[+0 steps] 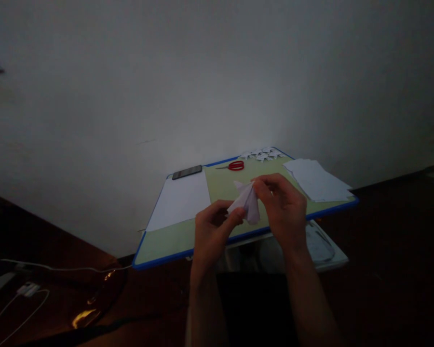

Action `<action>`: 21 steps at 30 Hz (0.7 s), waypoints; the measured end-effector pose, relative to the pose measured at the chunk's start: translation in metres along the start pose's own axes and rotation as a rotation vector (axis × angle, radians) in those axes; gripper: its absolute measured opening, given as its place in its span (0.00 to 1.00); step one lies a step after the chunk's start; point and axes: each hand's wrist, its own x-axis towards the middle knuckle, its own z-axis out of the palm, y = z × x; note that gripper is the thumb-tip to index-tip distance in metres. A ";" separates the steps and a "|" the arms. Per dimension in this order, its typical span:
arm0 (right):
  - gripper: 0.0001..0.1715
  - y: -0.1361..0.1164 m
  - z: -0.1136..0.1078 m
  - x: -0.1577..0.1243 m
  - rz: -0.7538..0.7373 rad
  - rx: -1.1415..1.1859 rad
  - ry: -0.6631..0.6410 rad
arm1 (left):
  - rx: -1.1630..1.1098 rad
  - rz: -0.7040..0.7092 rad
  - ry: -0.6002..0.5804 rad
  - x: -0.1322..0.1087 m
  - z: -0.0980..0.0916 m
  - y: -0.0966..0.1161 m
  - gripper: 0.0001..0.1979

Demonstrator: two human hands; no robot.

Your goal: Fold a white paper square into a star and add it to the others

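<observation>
A folded piece of white paper [249, 200] is held up between both hands over the front of the table. My left hand [215, 229] pinches its lower left side, thumb on the near face. At its upper tip, my right hand [280, 202] grips the paper between thumb and fingers. Pointed flaps stick out at the top left and the bottom of the fold. Behind the hands, red-handled scissors [235, 166] lie on the table with their blades toward the left. Several small folded paper pieces [264, 154] sit in a cluster at the far edge.
The pale green table [173, 243] has a blue rim and stands against a wall. A phone [187, 172] lies at the top of a white sheet [181, 200] on the left. Stacked paper [316, 180] lies on the right. White cables [68, 269] run at the lower left.
</observation>
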 end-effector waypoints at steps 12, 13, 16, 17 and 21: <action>0.11 0.006 -0.009 0.000 0.161 0.116 -0.434 | -0.147 0.118 0.191 0.004 0.000 -0.016 0.09; 0.10 0.005 -0.008 -0.001 0.157 0.122 -0.412 | -0.147 0.117 0.184 0.003 0.001 -0.015 0.09; 0.10 0.003 -0.008 0.000 0.161 0.143 -0.376 | -0.135 0.126 0.158 0.002 0.002 -0.014 0.09; 0.11 0.003 -0.009 0.000 0.167 0.152 -0.366 | -0.134 0.130 0.150 0.002 0.003 -0.014 0.09; 0.11 0.001 -0.009 0.001 0.195 0.174 -0.364 | -0.133 0.126 0.179 0.001 0.004 -0.016 0.08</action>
